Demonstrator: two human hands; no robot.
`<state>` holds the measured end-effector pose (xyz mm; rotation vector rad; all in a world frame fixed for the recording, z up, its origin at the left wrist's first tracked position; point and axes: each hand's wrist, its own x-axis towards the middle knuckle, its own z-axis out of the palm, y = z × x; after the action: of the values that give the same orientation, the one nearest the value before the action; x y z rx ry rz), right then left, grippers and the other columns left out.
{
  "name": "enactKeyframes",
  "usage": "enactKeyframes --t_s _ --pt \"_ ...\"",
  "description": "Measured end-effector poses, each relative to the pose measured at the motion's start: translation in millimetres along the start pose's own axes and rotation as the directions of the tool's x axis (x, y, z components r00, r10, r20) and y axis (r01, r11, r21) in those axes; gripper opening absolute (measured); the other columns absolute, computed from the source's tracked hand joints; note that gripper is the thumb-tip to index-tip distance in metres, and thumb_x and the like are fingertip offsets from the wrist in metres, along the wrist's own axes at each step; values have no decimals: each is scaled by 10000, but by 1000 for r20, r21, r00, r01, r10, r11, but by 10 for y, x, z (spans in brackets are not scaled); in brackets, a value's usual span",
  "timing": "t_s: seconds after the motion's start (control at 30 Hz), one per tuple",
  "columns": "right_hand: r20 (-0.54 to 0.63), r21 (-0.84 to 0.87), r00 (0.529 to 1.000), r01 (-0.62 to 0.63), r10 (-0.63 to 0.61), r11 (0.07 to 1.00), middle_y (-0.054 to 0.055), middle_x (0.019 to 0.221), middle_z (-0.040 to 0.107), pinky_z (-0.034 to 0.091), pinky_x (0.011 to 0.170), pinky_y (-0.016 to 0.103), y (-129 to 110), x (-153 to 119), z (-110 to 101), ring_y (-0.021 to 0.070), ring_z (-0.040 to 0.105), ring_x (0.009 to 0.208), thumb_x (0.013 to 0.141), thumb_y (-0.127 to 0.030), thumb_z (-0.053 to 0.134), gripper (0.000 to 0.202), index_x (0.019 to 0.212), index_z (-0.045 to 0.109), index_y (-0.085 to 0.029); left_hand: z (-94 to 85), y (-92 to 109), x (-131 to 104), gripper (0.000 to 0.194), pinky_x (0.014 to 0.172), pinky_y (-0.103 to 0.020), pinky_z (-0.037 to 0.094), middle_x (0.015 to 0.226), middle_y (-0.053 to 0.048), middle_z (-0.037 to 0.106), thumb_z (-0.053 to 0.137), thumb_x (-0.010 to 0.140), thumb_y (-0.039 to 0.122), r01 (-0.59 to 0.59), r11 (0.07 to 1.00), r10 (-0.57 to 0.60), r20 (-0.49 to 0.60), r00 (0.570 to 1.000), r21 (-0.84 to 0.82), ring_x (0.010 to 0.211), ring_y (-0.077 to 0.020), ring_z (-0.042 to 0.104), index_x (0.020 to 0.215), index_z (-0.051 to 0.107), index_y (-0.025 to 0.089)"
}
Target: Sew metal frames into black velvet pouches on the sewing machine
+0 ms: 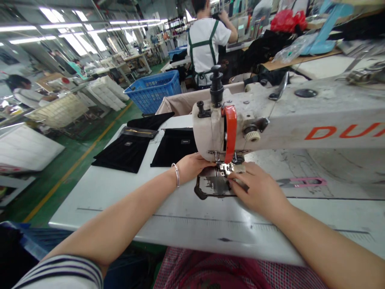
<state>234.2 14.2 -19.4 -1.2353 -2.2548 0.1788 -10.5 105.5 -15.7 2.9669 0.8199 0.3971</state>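
Observation:
My left hand [192,167], with a bracelet at the wrist, reaches to the left side of the presser foot [225,168] of a white sewing machine [279,116]. Its fingers are drawn together, tips close to the foot. On the other side my right hand [261,188] bends over the metal plate [212,184], thumb and forefinger close together beside the foot. Anything pinched in either hand is too small or hidden. Behind my left hand lies a black fabric piece [171,150] with a small label. Pink-handled thread snips [309,182] rest right of my right hand.
Another black piece [123,154] and a dark zipped strip [140,132] lie at the table's left. A ruler scale [192,220] runs along the front. Beyond stand a blue basket [155,92], a beige cloth-lined bin [177,100] and a co-worker [204,44] facing away.

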Motion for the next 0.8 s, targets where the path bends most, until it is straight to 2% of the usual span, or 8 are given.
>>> enactKeyframes --t_s 0.13,0.23,0.3,0.43,0.53,0.6,0.7,0.8 --pt "-6 -82 998 -70 69 994 74 879 597 423 801 401 33 5 -55 253 505 892 827 -177 559 94 903 614 -177 -165 -49 -30 406 1049 -419 428 1349 -99 542 462 920 83 -86 985 64 150 987 148 1267 -235 488 1296 535 219" --pt "54 -81 997 -44 48 996 62 854 594 408 794 404 48 -4 -103 252 502 874 801 -192 583 74 875 594 -190 -308 149 -23 437 1035 -419 428 1345 -158 528 470 886 66 -73 978 13 289 957 197 1251 -269 500 1317 499 140" --pt "62 -29 998 -14 15 999 61 859 596 415 785 387 68 1 -116 243 509 876 826 -196 575 52 876 589 -193 -394 356 -6 503 1008 -369 452 1293 -171 563 496 829 56 5 991 -54 372 927 131 1193 -262 549 1330 479 97" --pt "-31 -25 999 -44 43 999 95 901 593 440 747 368 93 37 -73 246 522 884 885 -182 526 80 909 602 -171 -488 670 42 606 886 -282 520 1173 -105 653 485 764 71 303 941 -208 444 871 -154 1020 -213 642 1368 453 102" --pt "-50 -42 998 29 -31 999 98 916 612 454 770 375 73 27 -34 248 531 898 879 -130 505 163 968 637 -162 -487 722 69 602 707 -250 552 1019 -18 718 466 742 83 464 832 -297 462 836 -305 809 -177 680 1337 505 163" --pt "-9 14 985 172 -172 985 87 1014 642 457 833 383 46 -8 -22 241 541 971 864 -91 496 267 1069 644 -176 -479 714 88 557 744 -261 556 1034 -7 720 459 739 91 480 813 -329 420 846 -330 839 -182 685 1278 566 181" --pt "97 96 954 276 -285 956 50 1178 641 442 914 409 -7 -65 -20 226 547 1071 859 -83 499 372 1179 627 -222 -494 730 139 467 896 -298 530 1132 -24 696 461 763 109 448 858 -349 355 867 -251 996 -208 664 1189 636 189" --pt "142 79 960 231 -240 970 51 1173 653 439 915 440 -63 -88 -36 237 557 1077 862 -116 515 356 1177 639 -227 -519 820 199 388 891 -344 535 1110 -76 696 458 805 127 375 925 -333 344 878 -62 995 -237 662 1136 657 156"
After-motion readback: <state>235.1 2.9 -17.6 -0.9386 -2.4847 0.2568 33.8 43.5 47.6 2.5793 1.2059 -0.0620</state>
